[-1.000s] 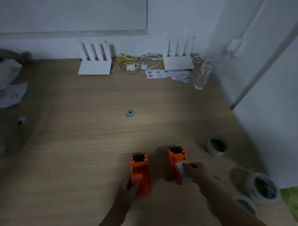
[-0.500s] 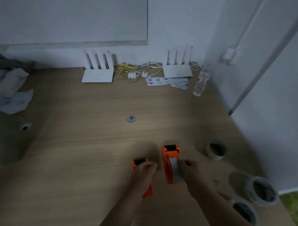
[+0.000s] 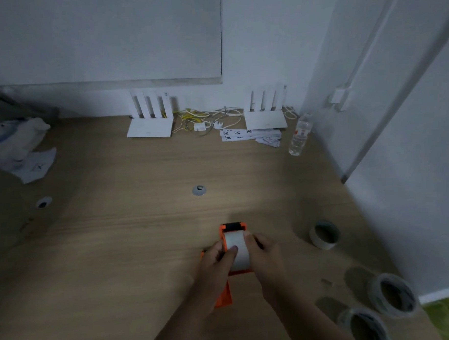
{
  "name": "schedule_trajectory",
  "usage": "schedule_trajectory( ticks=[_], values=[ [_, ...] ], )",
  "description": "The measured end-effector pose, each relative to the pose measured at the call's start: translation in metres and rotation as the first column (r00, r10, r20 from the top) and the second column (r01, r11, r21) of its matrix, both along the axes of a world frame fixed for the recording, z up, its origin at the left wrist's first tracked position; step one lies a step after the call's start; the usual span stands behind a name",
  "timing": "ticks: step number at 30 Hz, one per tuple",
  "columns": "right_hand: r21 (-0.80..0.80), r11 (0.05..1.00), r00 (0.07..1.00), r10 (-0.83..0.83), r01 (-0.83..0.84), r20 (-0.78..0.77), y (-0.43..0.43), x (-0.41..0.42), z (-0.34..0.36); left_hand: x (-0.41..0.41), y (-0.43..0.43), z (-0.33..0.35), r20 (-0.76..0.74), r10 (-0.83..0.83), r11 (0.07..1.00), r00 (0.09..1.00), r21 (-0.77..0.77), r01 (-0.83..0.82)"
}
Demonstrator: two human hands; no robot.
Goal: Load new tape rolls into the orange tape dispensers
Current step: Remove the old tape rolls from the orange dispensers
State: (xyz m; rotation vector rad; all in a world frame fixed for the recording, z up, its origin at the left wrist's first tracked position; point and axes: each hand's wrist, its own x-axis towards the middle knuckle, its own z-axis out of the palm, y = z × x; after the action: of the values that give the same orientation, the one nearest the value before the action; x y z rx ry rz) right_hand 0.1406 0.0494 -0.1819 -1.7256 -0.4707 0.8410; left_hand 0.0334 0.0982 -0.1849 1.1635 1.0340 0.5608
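Both hands, left and right, gripping loaded orange dispenser from either side, thumbs on its white tape. Second orange dispenser beneath left wrist. Pale wood-grain table, dim, walled at back and right. Three loose tape rolls at right. Two white routers at back.

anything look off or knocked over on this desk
Nothing is spilled or damaged. The clear plastic water bottle seems to lean by the right wall, perhaps lens distortion, and crumpled white papers lie beside it. Both hands hold the loaded orange tape dispenser.
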Motion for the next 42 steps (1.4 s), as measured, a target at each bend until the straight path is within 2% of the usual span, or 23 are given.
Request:
schedule_trajectory(
  ticks=[3,4,7,10,16,22,26,27,30,34,42],
  values=[
    [-0.041,0.999,0.996,-0.026,0.030,0.088,-0.002,0.007,-0.008,-0.006,0.000,0.009,0.045,0.016,1.000,0.999,-0.021,-0.015],
    [-0.086,0.996,0.998,-0.016,0.021,0.059,-0.003,0.009,-0.011,-0.007,0.000,0.012,0.054,0.013,1.000,0.998,-0.015,-0.012],
    [-0.211,0.972,0.981,0.060,-0.100,-0.186,-0.010,0.006,-0.013,-0.011,-0.001,0.018,0.073,0.018,1.000,0.997,-0.004,-0.017],
    [-0.193,0.962,0.946,0.130,-0.193,-0.297,-0.018,0.001,-0.012,-0.012,-0.002,0.022,0.098,0.067,0.998,0.993,-0.014,-0.066],
    [-0.205,0.967,0.972,0.108,-0.152,-0.208,-0.024,-0.001,-0.030,-0.017,0.001,0.028,0.123,0.163,0.985,0.979,-0.069,-0.155],
    [-0.207,0.965,0.983,0.140,-0.163,-0.118,-0.025,0.005,-0.038,-0.015,-0.007,0.036,0.159,0.114,0.993,0.981,-0.051,-0.107],
    [-0.152,0.987,0.998,-0.055,0.059,0.029,-0.021,0.002,-0.021,-0.015,-0.011,0.036,0.162,0.091,0.996,0.983,-0.006,-0.091],
    [-0.126,0.989,0.996,-0.064,0.072,0.062,-0.021,0.003,-0.010,-0.016,-0.011,0.035,0.157,0.084,0.996,0.984,0.000,-0.086],
    [-0.031,0.997,0.998,0.064,-0.064,-0.004,-0.014,0.001,0.032,-0.015,-0.014,0.032,0.135,0.092,0.995,0.986,0.032,-0.097],
    [-0.018,0.979,0.978,0.204,-0.205,-0.051,-0.008,-0.007,0.049,-0.013,-0.017,0.029,0.085,0.070,0.993,0.994,0.091,-0.078],
    [0.004,0.985,0.985,0.170,-0.170,-0.041,-0.021,0.015,0.042,-0.010,-0.019,0.025,0.074,0.141,0.988,0.987,0.055,-0.145]
  ],
)
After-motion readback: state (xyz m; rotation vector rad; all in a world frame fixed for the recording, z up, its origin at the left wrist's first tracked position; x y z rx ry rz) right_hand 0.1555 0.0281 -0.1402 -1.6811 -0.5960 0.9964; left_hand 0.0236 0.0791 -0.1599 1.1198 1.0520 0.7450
